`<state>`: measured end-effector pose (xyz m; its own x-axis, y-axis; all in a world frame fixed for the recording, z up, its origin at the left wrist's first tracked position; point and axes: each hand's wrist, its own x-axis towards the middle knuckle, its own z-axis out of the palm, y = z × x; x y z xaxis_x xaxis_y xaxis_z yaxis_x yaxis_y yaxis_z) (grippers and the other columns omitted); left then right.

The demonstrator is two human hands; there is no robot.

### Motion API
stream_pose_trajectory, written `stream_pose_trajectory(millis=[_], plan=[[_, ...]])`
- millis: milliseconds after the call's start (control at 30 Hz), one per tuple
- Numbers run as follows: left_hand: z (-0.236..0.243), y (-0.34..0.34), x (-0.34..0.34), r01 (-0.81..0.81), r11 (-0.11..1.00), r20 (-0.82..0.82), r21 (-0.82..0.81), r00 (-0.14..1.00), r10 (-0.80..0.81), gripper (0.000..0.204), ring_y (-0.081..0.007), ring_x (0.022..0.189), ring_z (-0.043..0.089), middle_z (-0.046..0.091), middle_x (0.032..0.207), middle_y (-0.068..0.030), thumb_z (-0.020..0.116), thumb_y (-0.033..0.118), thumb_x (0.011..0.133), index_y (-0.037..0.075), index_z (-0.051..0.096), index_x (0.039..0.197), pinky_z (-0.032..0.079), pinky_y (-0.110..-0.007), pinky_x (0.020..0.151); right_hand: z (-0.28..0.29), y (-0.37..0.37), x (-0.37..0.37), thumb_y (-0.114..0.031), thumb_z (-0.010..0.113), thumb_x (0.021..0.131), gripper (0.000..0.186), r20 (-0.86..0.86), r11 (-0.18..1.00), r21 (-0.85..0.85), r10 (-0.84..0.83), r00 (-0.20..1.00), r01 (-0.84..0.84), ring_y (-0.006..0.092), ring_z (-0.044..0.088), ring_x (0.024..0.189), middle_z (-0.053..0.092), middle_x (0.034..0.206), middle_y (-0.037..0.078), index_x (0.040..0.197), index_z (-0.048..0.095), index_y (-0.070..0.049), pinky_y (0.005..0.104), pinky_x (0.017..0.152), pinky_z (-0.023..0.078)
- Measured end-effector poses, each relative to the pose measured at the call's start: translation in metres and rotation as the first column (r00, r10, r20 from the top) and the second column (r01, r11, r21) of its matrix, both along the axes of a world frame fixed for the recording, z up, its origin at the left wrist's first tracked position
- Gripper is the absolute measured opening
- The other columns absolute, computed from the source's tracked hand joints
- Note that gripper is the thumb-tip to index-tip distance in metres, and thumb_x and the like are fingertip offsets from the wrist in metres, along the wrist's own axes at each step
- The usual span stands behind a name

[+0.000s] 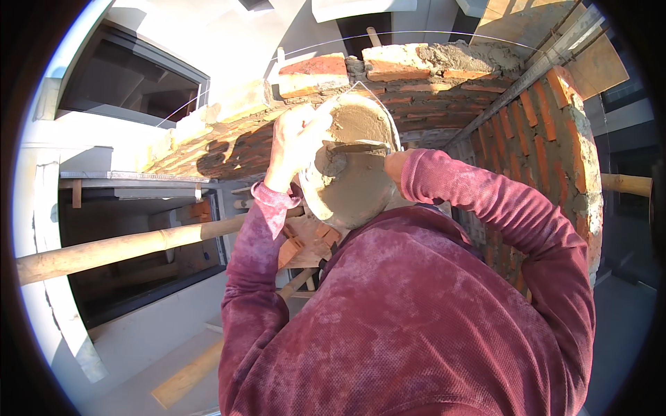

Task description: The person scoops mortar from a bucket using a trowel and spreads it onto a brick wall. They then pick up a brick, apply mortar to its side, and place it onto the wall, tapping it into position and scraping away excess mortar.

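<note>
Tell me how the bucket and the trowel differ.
The bucket is broad and rounded, while the trowel looks thin and narrow. The bucket contains mortar; the trowel's blade lies across the bucket's mouth. The left hand grips the bucket's rim, whereas the right hand holds the trowel. Both are in the person's hands.

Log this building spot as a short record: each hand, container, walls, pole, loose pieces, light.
Left hand: at the bucket's left rim; exact grip unclear
Right hand: holding a trowel, blade over the bucket
Container: bucket with grey-brown mortar
Walls: brick wall ahead, another brick wall to the right
Pole: bamboo pole, at left
Loose pieces: orange bricks, below the bucket's left side
Light: strong sun, sharp shadows
</note>
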<state>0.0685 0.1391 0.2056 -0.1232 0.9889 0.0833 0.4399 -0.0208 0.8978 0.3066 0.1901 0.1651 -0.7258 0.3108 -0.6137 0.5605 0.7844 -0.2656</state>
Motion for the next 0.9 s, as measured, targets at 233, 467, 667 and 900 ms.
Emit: stream_pose_trajectory(millis=[233, 467, 667, 900], plan=[[0.018, 0.007, 0.024, -0.092, 0.994, -0.025, 0.059, 0.995, 0.093, 0.025, -0.0093, 0.052, 0.054, 0.058, 0.061, -0.0025, 0.065, 0.023, 0.088, 0.003, 0.062, 0.073, 0.041, -0.026, 0.047, -0.002, 0.012, 0.013, -0.013, 0.069, 0.080, 0.019, -0.093, 0.999, 0.038, 0.013, 0.996, -0.010, 0.0222, 0.066, 0.065, 0.064, 0.074, 0.009, 0.090, 0.064, 0.002, 0.0339, 0.059, 0.053], [0.028, 0.023, 0.040, -0.087, 0.942, -0.075, 0.325, 0.990, 0.117, 0.016, -0.0082, 0.054, 0.057, 0.060, 0.064, -0.0024, 0.064, 0.016, 0.089, 0.001, 0.066, 0.083, 0.043, -0.024, 0.047, -0.030, 0.023, 0.013, -0.014, 0.069, 0.082, 0.017, -0.163, 0.997, 0.071, 0.054, 0.985, -0.043, 0.0222, 0.065, 0.065, 0.064, 0.073, 0.008, 0.089, 0.065, 0.001, 0.0344, 0.059, 0.053], [0.053, 0.007, 0.089, -0.063, 0.958, -0.098, 0.280, 0.991, 0.094, 0.014, -0.0065, 0.058, 0.053, 0.062, 0.070, -0.0024, 0.063, 0.012, 0.089, -0.001, 0.067, 0.089, 0.044, -0.023, 0.053, -0.034, 0.029, 0.039, -0.014, 0.068, 0.083, 0.016, -0.241, 0.993, -0.078, 0.064, 0.969, -0.085, 0.0223, 0.065, 0.065, 0.063, 0.072, 0.008, 0.088, 0.065, 0.000, 0.0349, 0.059, 0.052], [0.023, 0.010, 0.096, -0.102, 0.982, 0.295, 0.160, 0.954, 0.051, 0.016, -0.0041, 0.065, 0.047, 0.056, 0.078, 0.0025, 0.056, 0.003, 0.093, 0.000, 0.055, 0.077, 0.038, -0.020, 0.057, -0.070, 0.058, 0.089, -0.015, 0.067, 0.085, 0.015, -0.616, 0.875, -0.447, -0.151, 0.773, -0.185, 0.0224, 0.064, 0.066, 0.063, 0.072, 0.008, 0.086, 0.065, -0.001, 0.0355, 0.059, 0.052]])
